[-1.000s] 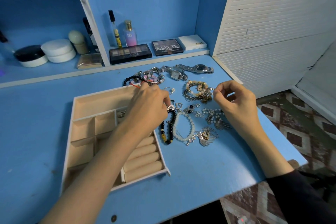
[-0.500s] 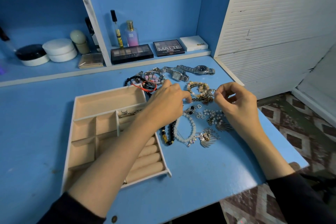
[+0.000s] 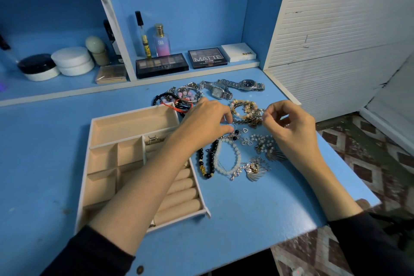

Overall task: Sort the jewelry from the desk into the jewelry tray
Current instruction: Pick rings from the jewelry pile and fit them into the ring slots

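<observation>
1. Head view: one white-rimmed jewelry tray with beige lining (image 3: 132,126) lies on the blue table (image 3: 246,208), at 9 o'clock from the loose jewelry. It has one long compartment along its 12 o'clock edge and four small square ones toward 9 o'clock. Padded rolls lie toward 4 o'clock, four of them showing beside the forearm.
2. One small silver piece (image 3: 153,139) lies inside the tray, just below the long compartment.
3. The left hand (image 3: 201,123) reaches across the tray. Its thumb and forefinger pinch one thin silver hoop (image 3: 234,127) above the pile.
4. The right hand (image 3: 289,125) is at 3 o'clock from the left, fingers curled, with thumb and forefinger tips pressed together. Whether they hold anything cannot be told.
5. Two silver wristwatches lie at 12 o'clock from the hands: a round dark-dial watch (image 3: 246,84) and a square pale-dial watch (image 3: 217,92).
6. At 6 o'clock from the hands lie one black bead bracelet (image 3: 201,161) and one white bead bracelet (image 3: 237,157), side by side. One silver fan-shaped brooch (image 3: 254,169) touches the white one.
7. One gold-and-pale bead bracelet (image 3: 243,107) sits between the hands.
8. On the shelf at 12 o'clock are two black eyeshadow palettes (image 3: 161,65) and one white flat box (image 3: 238,51).
</observation>
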Demonstrator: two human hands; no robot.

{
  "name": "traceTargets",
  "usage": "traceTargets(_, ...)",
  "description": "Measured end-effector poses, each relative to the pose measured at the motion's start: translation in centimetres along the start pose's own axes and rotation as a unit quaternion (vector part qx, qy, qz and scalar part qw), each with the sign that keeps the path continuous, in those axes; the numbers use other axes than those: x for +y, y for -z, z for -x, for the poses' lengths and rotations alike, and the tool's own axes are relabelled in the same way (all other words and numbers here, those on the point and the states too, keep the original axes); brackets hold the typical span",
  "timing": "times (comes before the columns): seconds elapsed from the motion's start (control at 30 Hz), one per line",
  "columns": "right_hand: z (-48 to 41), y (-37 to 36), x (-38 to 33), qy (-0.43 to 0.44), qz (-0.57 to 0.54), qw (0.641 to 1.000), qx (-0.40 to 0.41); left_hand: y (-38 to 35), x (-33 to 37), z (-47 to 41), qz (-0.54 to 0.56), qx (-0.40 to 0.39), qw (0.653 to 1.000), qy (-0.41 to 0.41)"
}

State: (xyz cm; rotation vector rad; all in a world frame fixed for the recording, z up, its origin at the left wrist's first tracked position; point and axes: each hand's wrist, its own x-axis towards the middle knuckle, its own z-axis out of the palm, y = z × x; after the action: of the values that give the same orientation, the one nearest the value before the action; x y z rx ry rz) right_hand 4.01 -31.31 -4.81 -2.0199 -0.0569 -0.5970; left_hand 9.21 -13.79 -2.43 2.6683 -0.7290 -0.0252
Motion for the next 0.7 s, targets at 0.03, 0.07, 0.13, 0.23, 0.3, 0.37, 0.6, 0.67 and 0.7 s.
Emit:
traceTargets(0.03,0.0,0.0,0.0,0.000,-0.001,1.000,0.000,0.1,0.1,-0.2,0.005,-0.009,1.000,0.006)
traceTargets(0.07,0.0,0.0,0.0,-0.001,-0.002,1.000,-0.001,0.2,0.2,-0.3,0.011,-0.020,1.000,0.012)
traceTargets(0.13,0.0,0.0,0.0,-0.001,-0.003,1.000,-0.001,0.3,0.4,-0.5,0.022,-0.040,0.999,0.024)
traceTargets(0.23,0.0,0.0,0.0,0.004,-0.005,1.000,-0.002,0.3,0.6,-0.5,0.049,-0.026,0.998,0.026)
traceTargets(0.3,0.1,0.0,0.0,0.007,-0.001,1.000,-0.006,0.2,0.6,-0.3,0.069,0.018,0.997,0.026)
traceTargets(0.37,0.1,0.0,-0.1,0.012,0.003,1.000,-0.008,0.3,0.5,0.2,0.094,0.057,0.994,0.030)
traceTargets(0.6,0.4,-0.5,-0.4,0.045,0.016,0.998,-0.045,3.2,-1.0,4.7,0.109,0.130,0.984,0.056)
traceTargets(0.67,0.6,-0.8,-1.1,0.054,0.009,0.997,-0.060,4.1,-1.7,6.7,0.098,0.143,0.982,0.076)
traceTargets(0.7,0.7,-1.0,-1.6,0.058,0.002,0.996,-0.072,4.5,-2.0,7.8,0.097,0.152,0.980,0.085)
